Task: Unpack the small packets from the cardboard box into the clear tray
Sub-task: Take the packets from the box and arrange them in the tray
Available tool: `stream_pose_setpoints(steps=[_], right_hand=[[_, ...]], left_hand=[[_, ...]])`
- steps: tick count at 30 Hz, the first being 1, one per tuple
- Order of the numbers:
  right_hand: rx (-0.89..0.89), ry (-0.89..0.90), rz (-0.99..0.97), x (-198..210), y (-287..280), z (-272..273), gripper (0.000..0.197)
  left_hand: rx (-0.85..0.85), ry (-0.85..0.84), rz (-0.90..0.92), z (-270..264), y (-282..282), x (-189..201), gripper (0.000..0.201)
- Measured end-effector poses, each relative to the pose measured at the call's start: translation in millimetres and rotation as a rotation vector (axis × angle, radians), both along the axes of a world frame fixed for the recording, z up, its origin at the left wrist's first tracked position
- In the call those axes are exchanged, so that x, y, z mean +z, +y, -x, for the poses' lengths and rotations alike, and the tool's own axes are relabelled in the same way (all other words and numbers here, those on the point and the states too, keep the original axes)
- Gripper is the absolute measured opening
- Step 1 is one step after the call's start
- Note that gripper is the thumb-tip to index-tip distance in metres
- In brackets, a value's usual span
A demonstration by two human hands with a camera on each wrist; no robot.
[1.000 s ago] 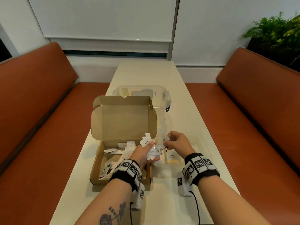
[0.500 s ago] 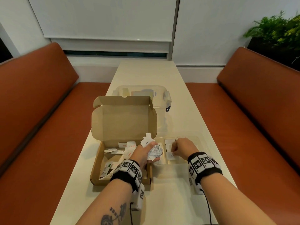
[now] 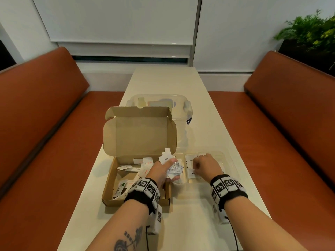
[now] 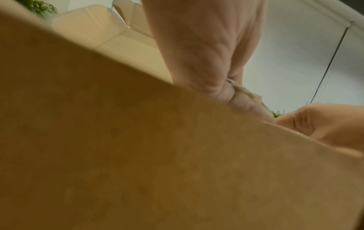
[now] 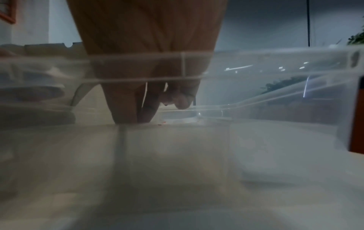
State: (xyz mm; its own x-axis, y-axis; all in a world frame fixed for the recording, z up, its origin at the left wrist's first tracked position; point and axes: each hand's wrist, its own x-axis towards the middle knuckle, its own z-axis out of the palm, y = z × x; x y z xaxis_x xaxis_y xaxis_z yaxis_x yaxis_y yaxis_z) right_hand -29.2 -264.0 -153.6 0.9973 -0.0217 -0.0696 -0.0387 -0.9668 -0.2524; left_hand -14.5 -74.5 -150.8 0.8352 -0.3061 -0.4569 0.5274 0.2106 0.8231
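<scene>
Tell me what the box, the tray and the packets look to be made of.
Box: brown cardboard, matte, with folded flaps and a creased lid.
Tray: clear plastic, probably rigid; the table shows through it and its walls glint in the right wrist view.
Packets, a bunch held in the left hand: white printed sachets, likely paper, perhaps with a slight sheen; coating can't be told.

Cardboard box (image 4: 138,155) wall fills the left wrist view, blurred; right hand (image 3: 204,166) hides its fingertips.
</scene>
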Motion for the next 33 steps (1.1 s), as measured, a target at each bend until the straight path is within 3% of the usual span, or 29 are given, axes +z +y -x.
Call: stream_pose_setpoints(steps=[5,12,16,20,24,33], right_hand=[[-0.002,-0.157,-0.251,15.6,15.0,2.9,0.015],[0.021,-0.173,-0.56,27.1,45.0,11.1,0.019],[0.071,-0.133,-0.521,37.4,51.8,3.0,0.027],[0.066,-0.104,-0.471,46.4,57.0,-2.2,0.012],[0.072,-0.061,-0.423,48.3,60.0,-3.9,0.02],[0.105,0.031,-0.384,49.5,59.4,-9.6,0.009]], left_hand=[[-0.007,-0.027,-0.013,0.0,0.2,-1.4,0.024],[-0.023,-0.07,0.008,0.5,-0.7,-3.4,0.021],[-0.067,-0.108,0.009,2.2,-1.0,-1.0,0.022],[-0.091,-0.109,-0.007,2.8,0.1,-1.4,0.017],[-0.12,-0.133,-0.013,1.0,0.9,-4.2,0.021],[-0.196,-0.145,-0.024,-3.6,4.9,-8.0,0.029]])
